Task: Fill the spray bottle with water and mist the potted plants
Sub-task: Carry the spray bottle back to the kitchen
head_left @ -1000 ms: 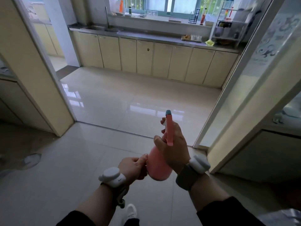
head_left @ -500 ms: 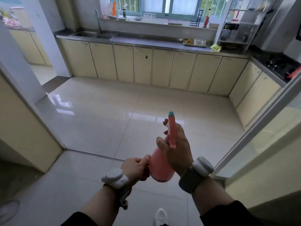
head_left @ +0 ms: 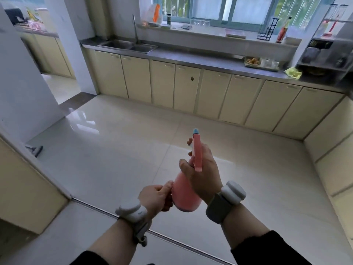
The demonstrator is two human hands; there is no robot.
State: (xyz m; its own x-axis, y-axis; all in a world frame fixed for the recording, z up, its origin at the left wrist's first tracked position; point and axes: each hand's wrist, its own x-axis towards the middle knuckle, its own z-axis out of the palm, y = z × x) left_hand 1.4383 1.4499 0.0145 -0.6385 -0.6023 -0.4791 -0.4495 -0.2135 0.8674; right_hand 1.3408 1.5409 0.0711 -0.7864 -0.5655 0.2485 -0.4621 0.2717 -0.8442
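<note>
Standing at a doorway track (head_left: 114, 211) on the floor, a person holds a pink spray bottle (head_left: 186, 192) in front of the body with both hands. The right hand (head_left: 202, 175) is wrapped round the bottle's neck, fingers curled past the far side and thumb lying on the near side; the pink spray head (head_left: 197, 152) with its blue nozzle tip (head_left: 195, 131) rises above the knuckles and points away from the person. The left hand (head_left: 155, 197) grips the lower body of the bottle from the left, thumb pressed against the pink wall and the remaining fingers curled beneath. The bottle is tilted, its rounded base nearest the camera and low, its head further off and higher. Whether the bottle holds water cannot be determined.

Each wrist carries a white tracker on a strap, and dark sleeves cover the forearms.

Ahead lies a glossy pale tiled floor (head_left: 124, 150). Along the far wall runs a row of cream cabinets (head_left: 191, 88) under a grey countertop (head_left: 210, 64). A steel double sink (head_left: 128, 45) with a tall tap (head_left: 135, 29) is set in the counter's left end, well apart from the bottle. A yellow cloth (head_left: 293, 72) lies on the counter's right end, beside a shelf rack (head_left: 324, 54). Small items stand along the window sill (head_left: 210, 31); they are too blurred to identify.
</note>
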